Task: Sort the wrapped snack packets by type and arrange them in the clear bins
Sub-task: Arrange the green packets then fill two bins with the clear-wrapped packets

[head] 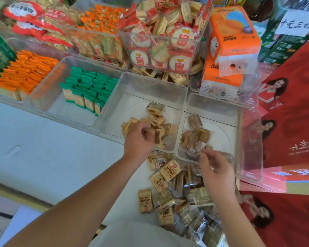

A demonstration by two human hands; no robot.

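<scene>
- My left hand [138, 139] grips a tan packet [158, 137] inside the middle clear bin [112, 104].
- Unsorted packets [168, 193] lie heaped on the white counter [43, 148].
- My right hand [217, 168] hovers at the right bin [248, 139], fingers bent above the brown packets [191, 138]; I cannot tell whether they grasp anything.

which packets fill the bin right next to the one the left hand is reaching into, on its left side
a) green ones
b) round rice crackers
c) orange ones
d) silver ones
a: the green packets stand in the bin bordering the clear bin where the left hand grips tan packets.
</scene>
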